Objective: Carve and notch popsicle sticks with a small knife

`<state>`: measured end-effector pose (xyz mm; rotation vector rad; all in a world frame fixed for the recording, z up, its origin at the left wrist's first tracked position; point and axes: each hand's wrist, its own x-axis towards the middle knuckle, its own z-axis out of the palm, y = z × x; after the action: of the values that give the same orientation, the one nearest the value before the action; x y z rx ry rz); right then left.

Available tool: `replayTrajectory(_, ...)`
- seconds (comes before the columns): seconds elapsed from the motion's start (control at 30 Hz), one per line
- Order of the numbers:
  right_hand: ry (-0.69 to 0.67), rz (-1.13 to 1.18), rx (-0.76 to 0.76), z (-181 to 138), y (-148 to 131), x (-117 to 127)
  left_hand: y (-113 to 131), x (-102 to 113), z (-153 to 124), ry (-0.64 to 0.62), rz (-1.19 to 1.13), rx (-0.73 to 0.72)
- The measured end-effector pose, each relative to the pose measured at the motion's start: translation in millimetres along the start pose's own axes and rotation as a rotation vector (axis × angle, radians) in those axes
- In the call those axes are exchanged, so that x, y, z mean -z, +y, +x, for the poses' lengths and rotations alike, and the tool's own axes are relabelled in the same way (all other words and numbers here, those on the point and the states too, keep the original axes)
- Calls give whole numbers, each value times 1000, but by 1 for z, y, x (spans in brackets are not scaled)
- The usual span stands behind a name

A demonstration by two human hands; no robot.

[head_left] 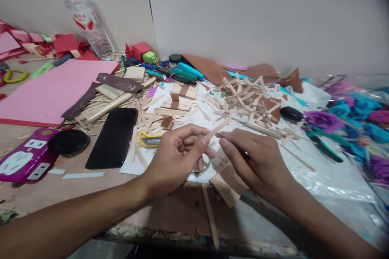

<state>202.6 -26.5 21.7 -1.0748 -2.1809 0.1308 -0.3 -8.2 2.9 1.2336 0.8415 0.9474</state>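
My left hand [179,151] is closed in a pinch on a thin wooden craft stick [219,126] that points up and to the right. My right hand [252,158] is curled just to the right of it, its thumb tip close to the stick's lower end; a dark handle shows under its fingers, too hidden to name. Beneath both hands lie cut wooden pieces [227,182] and one long stick [210,214] on the table. A yellow utility knife [149,140] lies just left of my left hand.
A heap of cut sticks [246,97] lies behind the hands. A black phone [114,137], a black lid [68,141] and a purple power strip [26,162] sit to the left, with a pink sheet [51,89] and a plastic bottle [86,20] beyond. Green pliers [322,143] and paper flowers [349,117] lie right.
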Motion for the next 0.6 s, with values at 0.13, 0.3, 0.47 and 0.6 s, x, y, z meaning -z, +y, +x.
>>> replayTrajectory(0.13, -18, -20, 4, 1, 0, 0, 1, -1, 0, 3, 27, -28)
replayTrajectory(0.3, -37, -11, 0, 0, 0, -1, 3, -2, -1, 19, 34, -29)
replayTrajectory(0.47, -36, -39, -9, -2, -2, -2, 4, -4, -2, 20, 3, -13)
replayTrajectory(0.6, -35, -42, -7, -3, -3, -2, 3, -4, -2, 0, -49, 25)
